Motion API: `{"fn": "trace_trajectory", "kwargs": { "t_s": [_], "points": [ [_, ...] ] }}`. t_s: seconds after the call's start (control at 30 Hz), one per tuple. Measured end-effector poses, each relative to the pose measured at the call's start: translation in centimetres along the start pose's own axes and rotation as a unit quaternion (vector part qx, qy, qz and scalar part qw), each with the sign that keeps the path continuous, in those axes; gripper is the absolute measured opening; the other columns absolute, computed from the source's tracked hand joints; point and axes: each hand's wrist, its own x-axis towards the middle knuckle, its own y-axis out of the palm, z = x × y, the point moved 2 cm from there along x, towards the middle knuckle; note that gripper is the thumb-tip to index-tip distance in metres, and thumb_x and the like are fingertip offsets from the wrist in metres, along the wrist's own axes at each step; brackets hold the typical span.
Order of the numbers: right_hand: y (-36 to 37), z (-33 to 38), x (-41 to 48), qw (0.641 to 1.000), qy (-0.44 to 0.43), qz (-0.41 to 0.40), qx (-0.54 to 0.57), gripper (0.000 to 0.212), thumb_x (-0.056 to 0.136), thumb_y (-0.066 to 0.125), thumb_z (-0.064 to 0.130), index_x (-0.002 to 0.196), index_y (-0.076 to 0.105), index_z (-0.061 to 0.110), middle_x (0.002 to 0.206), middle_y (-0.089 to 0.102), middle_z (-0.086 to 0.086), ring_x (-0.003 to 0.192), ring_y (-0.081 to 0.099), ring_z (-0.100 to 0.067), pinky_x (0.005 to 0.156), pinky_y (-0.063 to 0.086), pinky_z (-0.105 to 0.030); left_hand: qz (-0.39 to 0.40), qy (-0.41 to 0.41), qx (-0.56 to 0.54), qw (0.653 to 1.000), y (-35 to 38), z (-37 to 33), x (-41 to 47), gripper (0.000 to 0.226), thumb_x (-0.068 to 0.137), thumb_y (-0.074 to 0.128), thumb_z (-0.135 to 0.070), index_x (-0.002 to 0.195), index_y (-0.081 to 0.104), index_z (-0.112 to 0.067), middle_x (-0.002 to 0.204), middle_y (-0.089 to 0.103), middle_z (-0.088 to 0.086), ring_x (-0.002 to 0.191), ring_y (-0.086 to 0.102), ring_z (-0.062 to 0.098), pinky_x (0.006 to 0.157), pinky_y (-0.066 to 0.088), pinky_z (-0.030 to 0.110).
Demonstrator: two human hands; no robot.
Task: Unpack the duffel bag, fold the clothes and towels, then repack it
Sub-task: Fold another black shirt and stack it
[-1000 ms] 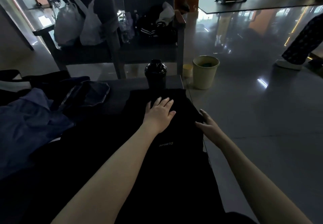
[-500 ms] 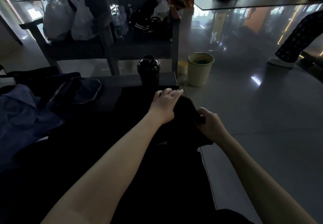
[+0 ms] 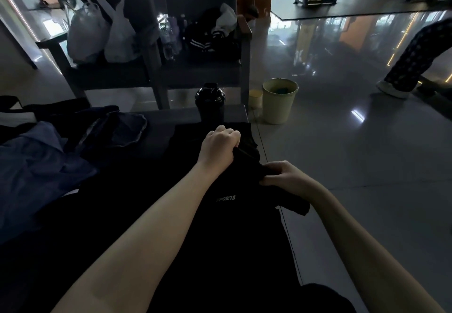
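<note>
Leftmost, a heap of blue clothes (image 3: 36, 166) on the worktop (image 3: 159, 126), rumpled and unfolded, with dark fabric behind that may be the duffel bag, too dim to tell. Soft, limp stuff, by the look; nothing to break, nothing likely to slide.

Next, a black shirt (image 3: 220, 215) marked SPORTS, spread flat across the near and right part of the worktop, far end just short of a black bottle (image 3: 210, 102) at the back edge. Likely light and floppy, prone to sag wherever unsupported; best taken at a hem, seam or sleeve corner, two points at once, then laid over rather than dragged.

Left hand (image 3: 217, 149) closed in a fist on a bunched fold near the shirt's far right side, fingers (image 3: 228, 133) curled right round the cloth. Right hand (image 3: 285, 178) also closed, pinching the same ridge of fabric at the right border, a loose flap hanging below it over the worktop's edge.

Right edge of the worktop directly under that flap, so some risk of cloth slipping off towards the floor (image 3: 354, 190). Folding inward, leftward, probably safer. Free room there modest: bare surface between shirt and blue heap, bottle close at the back.

Further right, a pale bin (image 3: 280, 102) on the floor, well apart.
</note>
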Motion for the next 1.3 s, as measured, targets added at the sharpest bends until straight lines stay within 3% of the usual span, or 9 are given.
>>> {"fn": "trace_trajectory", "kwargs": {
  "t_s": [0.13, 0.27, 0.43, 0.67, 0.87, 1.03, 1.13, 1.23, 1.3],
  "points": [
    [0.5, 0.4, 0.2, 0.998, 0.008, -0.016, 0.066, 0.023, 0.093, 0.055, 0.018, 0.115, 0.061, 0.016, 0.090, 0.058, -0.008, 0.060, 0.054, -0.009, 0.066, 0.048, -0.026, -0.025, -0.002, 0.023, 0.999, -1.1, -0.5, -0.6, 0.030, 0.073, 0.041, 0.017, 0.077, 0.051, -0.011, 0.069, 0.043, -0.002, 0.071, 0.038, 0.013, 0.055, 0.024, 0.018],
    [1.9, 0.3, 1.2, 0.990, 0.012, -0.026, 0.138, 0.037, 0.092, 0.053, 0.003, 0.127, 0.053, 0.015, 0.081, 0.052, -0.004, 0.058, 0.053, -0.003, 0.066, 0.056, -0.027, -0.023, -0.026, 0.012, 0.999, -1.4, -0.7, -0.9, 0.029, 0.072, 0.041, 0.015, 0.079, 0.051, -0.012, 0.070, 0.050, -0.001, 0.072, 0.044, 0.015, 0.053, 0.024, 0.023],
    [2.1, 0.0, 1.8, 0.986, -0.025, -0.130, -0.103, 0.013, 0.082, 0.067, 0.005, 0.093, 0.063, 0.000, 0.081, 0.058, -0.012, 0.063, 0.055, -0.017, 0.061, 0.050, -0.032, -0.014, -0.054, -0.006, 0.998, -1.8, -0.3, -1.0, 0.031, 0.070, 0.041, 0.014, 0.077, 0.048, -0.015, 0.068, 0.051, -0.003, 0.074, 0.047, 0.014, 0.050, 0.025, 0.021],
    [-0.1, -1.4, 0.5, 0.913, -0.040, -0.291, -0.284, 0.037, 0.080, 0.070, 0.032, 0.056, 0.050, 0.013, 0.054, 0.047, 0.001, 0.062, 0.048, -0.020, 0.056, 0.031, -0.029, -0.020, -0.115, 0.019, 0.993, -1.6, 0.2, -0.3, 0.030, 0.074, 0.040, 0.013, 0.086, 0.055, -0.009, 0.077, 0.055, 0.002, 0.073, 0.053, 0.020, 0.054, 0.035, 0.027],
    [-2.2, 1.5, -2.3, 0.887, -0.070, -0.386, -0.243, 0.015, 0.082, 0.067, 0.030, 0.074, 0.060, 0.020, 0.062, 0.057, 0.009, 0.063, 0.057, -0.015, 0.055, 0.039, -0.026, -0.003, -0.181, -0.055, 0.982, -0.3, 0.3, 1.7, 0.031, 0.083, 0.040, 0.012, 0.101, 0.058, -0.006, 0.103, 0.057, 0.011, 0.087, 0.059, 0.028, 0.064, 0.042, 0.031],
    [2.0, 1.5, -2.2, 0.915, -0.097, -0.311, -0.238, 0.010, 0.086, 0.064, 0.025, 0.091, 0.068, 0.017, 0.075, 0.067, 0.003, 0.068, 0.064, -0.014, 0.061, 0.052, -0.030, 0.065, -0.245, -0.252, 0.934, 1.0, 1.5, 1.6, 0.042, 0.091, 0.048, -0.002, 0.132, 0.051, -0.009, 0.139, 0.044, 0.007, 0.124, 0.047, 0.022, 0.092, 0.038, 0.021],
    [5.5, -0.2, -1.1, 0.947, -0.098, -0.221, -0.213, 0.018, 0.084, 0.067, 0.013, 0.101, 0.069, 0.009, 0.087, 0.070, -0.006, 0.077, 0.066, -0.016, 0.068, 0.052, -0.026, 0.092, -0.237, -0.272, 0.928, 0.8, 2.0, 0.4, 0.051, 0.093, 0.052, -0.010, 0.142, 0.039, -0.010, 0.150, 0.032, 0.004, 0.134, 0.037, 0.021, 0.105, 0.033, 0.025],
    [7.9, -1.1, -0.4, 0.978, -0.068, -0.109, -0.164, 0.023, 0.087, 0.065, 0.014, 0.109, 0.066, 0.008, 0.090, 0.070, -0.005, 0.070, 0.064, -0.012, 0.062, 0.044, -0.010, 0.087, -0.249, -0.247, 0.933, 0.5, 2.4, -0.3, 0.057, 0.093, 0.058, -0.028, 0.142, 0.037, -0.009, 0.147, 0.032, 0.007, 0.130, 0.041, 0.022, 0.098, 0.035, 0.023],
    [8.2, -1.5, -0.3, 0.974, -0.065, -0.125, -0.178, 0.021, 0.090, 0.061, 0.016, 0.109, 0.067, 0.012, 0.091, 0.070, -0.001, 0.072, 0.063, -0.007, 0.066, 0.045, -0.010, 0.104, -0.263, -0.199, 0.938, 0.6, 2.7, -0.5, 0.065, 0.089, 0.062, -0.038, 0.142, 0.036, -0.010, 0.143, 0.032, 0.008, 0.126, 0.043, 0.023, 0.094, 0.039, 0.026]
  ]
}}
